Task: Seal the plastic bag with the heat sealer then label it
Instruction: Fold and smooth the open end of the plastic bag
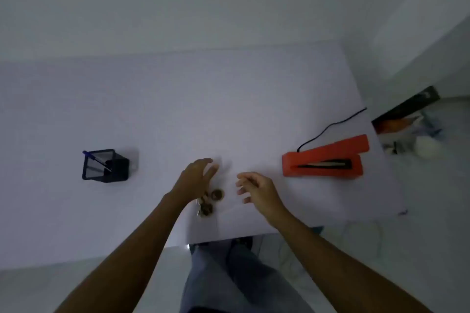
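Note:
A clear plastic bag [223, 185] lies flat on the white table [152, 114] near its front edge, hard to make out against the surface. Brown round pieces [211, 201] show inside its near end. My left hand [197, 178] hovers over the bag's left side with fingers spread and relaxed. My right hand [256, 190] hangs just right of the bag, fingers loosely curled, holding nothing. The orange heat sealer [323, 160] stands to the right with its lid raised and a black cord [328, 127] running back.
A black mesh pen holder [105, 165] with a blue pen [95, 157] sits at the left. Off the table's right edge are a dark box [404, 114] and clutter on the floor. My legs in jeans [229, 274] are below the table's front edge.

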{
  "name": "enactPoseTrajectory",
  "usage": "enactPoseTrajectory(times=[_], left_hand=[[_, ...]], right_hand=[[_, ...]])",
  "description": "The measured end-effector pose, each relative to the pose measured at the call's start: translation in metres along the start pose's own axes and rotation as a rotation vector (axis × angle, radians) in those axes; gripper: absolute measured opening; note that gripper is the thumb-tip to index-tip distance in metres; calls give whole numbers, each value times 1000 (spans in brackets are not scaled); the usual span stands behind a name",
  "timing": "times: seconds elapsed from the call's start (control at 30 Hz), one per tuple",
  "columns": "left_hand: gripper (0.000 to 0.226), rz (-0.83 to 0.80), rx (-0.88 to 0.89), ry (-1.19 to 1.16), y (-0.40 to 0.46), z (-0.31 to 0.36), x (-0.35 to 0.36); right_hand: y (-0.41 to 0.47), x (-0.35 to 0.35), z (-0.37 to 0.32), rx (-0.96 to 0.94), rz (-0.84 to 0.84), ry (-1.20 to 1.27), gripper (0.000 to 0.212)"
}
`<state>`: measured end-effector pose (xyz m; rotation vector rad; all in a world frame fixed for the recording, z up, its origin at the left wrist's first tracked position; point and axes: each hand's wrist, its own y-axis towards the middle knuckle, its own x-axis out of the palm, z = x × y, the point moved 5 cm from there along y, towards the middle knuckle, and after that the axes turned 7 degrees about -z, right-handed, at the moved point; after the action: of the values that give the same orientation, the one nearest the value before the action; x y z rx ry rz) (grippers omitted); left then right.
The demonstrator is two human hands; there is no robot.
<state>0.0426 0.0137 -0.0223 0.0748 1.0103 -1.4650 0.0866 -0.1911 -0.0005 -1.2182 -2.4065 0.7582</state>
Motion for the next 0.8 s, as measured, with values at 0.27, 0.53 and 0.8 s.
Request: enactPoseTrajectory(times=[0.27,0.53,0.8], left_hand=[[28,-97,-126,282,0,-9,39],[18,-22,-59,93,-20,-24,34],[8,234,167,-180,-71,-10,11]], right_hand=[[-18,26,96,425,-20,73,18],[2,16,80,194,18,-26,12],[-4,-8,38,-165,45,-131,21]])
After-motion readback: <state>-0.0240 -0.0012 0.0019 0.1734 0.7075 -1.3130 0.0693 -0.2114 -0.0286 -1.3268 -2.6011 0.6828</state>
